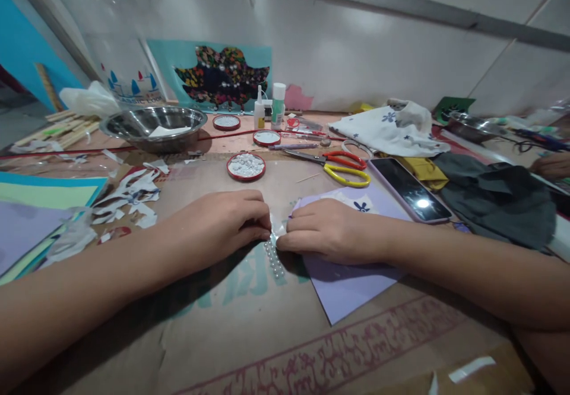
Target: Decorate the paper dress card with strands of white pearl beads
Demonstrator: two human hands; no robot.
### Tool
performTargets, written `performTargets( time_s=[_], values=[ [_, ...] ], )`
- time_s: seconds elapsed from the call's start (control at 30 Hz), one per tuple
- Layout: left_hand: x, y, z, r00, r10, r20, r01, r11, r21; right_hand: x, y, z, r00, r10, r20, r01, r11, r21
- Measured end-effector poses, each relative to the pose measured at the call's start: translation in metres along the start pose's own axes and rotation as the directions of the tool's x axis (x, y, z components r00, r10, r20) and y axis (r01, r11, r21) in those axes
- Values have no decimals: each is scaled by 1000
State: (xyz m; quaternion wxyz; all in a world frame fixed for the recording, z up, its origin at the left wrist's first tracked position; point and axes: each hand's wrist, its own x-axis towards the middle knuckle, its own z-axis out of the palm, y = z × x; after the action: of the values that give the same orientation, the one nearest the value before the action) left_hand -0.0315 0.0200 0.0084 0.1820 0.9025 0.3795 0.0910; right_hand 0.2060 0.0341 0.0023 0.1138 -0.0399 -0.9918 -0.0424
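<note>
My left hand (218,223) and my right hand (327,231) meet at the middle of the table, fingers curled and pinched together. Between the fingertips they hold a clear strip of small pearl beads (274,258), which trails toward me. My right hand rests on a lilac paper sheet (351,288) with a white cut-out and a blue flower on it. A red-rimmed lid of pearl beads (246,166) sits just beyond my hands.
Beyond lie red and yellow scissors (342,166), a phone (409,190), a steel bowl (154,125), glue bottles (269,107), white flowered cloth (392,130), dark cloth (499,199) and coloured paper sheets (35,217) at left. Another person's hand (552,166) shows at far right.
</note>
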Motion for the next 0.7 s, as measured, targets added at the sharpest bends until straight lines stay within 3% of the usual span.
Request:
performTargets(
  time_s=[0.33,0.53,0.7],
  values=[
    [1,-2,0,999,38,-15,-38,999,-5,1,0,2,995,95,-19,-91,983,162],
    [2,1,-2,999,32,-9,-32,999,2,0,0,2,996,93,5,-92,983,161],
    [2,2,-2,999,35,-14,-34,999,15,0,-1,0,980,200,6,-192,933,305]
  ],
)
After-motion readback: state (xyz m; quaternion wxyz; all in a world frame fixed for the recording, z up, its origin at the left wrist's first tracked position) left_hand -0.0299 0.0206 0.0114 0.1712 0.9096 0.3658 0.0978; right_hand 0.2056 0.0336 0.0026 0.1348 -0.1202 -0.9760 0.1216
